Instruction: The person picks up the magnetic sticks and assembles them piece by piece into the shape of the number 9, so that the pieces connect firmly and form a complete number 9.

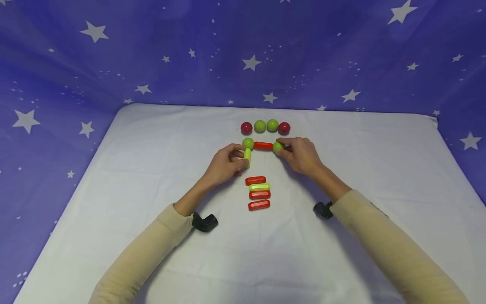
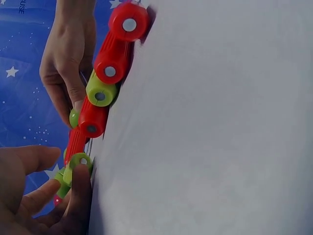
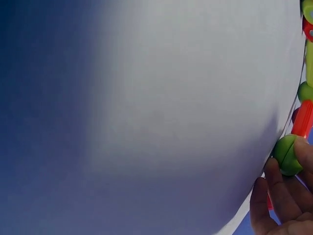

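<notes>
In the head view a red magnetic rod [image 1: 263, 145] lies crosswise with a green ball at each end. My right hand [image 1: 302, 156] pinches the right-hand green ball [image 3: 287, 154] between thumb and fingers. A yellow-green magnetic rod [image 1: 247, 156] runs from the left green ball [image 1: 248, 143] toward me. Around this rod are the fingers of my left hand [image 1: 224, 164], with the thumb at its near end. The left wrist view shows a fingertip against the rod's round end [image 2: 81, 159], where a silvery disc shows.
Behind the joined pieces, two red balls [image 1: 246, 128] flank two green balls [image 1: 266, 125] in a row. Closer to me, several loose rods [image 1: 259, 194], red and yellow-green, lie stacked on the white cloth [image 1: 258, 253]. Starry blue fabric [image 1: 212, 55] rises around the table.
</notes>
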`<state>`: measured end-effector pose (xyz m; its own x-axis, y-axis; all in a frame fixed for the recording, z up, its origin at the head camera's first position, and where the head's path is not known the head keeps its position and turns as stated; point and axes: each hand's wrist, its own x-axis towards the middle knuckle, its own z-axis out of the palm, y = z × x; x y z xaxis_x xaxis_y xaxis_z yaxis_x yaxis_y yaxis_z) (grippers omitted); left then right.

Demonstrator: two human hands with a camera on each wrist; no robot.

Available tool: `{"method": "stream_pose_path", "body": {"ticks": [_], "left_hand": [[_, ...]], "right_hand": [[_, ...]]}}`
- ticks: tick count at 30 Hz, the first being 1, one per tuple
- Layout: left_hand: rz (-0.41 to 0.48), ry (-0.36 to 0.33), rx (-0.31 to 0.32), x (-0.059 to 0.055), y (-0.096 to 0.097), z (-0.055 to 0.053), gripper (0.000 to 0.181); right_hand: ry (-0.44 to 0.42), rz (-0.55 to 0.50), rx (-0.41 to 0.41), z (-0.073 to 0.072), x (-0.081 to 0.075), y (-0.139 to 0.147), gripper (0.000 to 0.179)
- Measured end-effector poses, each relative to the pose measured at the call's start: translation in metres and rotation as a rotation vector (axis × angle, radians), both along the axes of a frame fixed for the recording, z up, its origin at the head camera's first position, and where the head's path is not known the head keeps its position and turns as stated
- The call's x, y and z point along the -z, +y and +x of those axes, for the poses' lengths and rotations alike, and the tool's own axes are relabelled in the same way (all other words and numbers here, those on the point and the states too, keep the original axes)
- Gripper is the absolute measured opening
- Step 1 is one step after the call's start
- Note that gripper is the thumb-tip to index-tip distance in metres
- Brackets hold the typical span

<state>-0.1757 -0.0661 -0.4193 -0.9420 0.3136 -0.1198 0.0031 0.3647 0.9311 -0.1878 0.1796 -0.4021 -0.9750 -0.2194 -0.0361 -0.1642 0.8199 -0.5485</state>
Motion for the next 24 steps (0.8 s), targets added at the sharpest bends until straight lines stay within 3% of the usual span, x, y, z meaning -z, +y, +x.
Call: {"method": "stream_pose_path", "body": {"ticks": [5, 9, 16, 24], "left_hand": [[0.005, 0.007, -0.024, -0.001, 0.0, -0.003, 0.04], [0.001, 0.043, -0.071, -0.005, -0.001, -0.011, 0.038], [0.044, 0.13, -0.178, -0.006, 0.004, -0.048, 0.038], [0.067, 0.094, -0.188, -0.001, 0.011, -0.081, 0.044]], "right_hand": [[-0.016, 0.002, 0.005, -0.002, -0.001, 0.0, 0.042], [-0.016, 0.003, 0.0, -0.002, -0.001, 0.0, 0.042], [-0.013, 0.002, 0.006, -0.001, -0.001, 0.002, 0.042], [-0.012, 0.015, -0.004, -0.002, -0.002, 0.0, 0.043]]}}
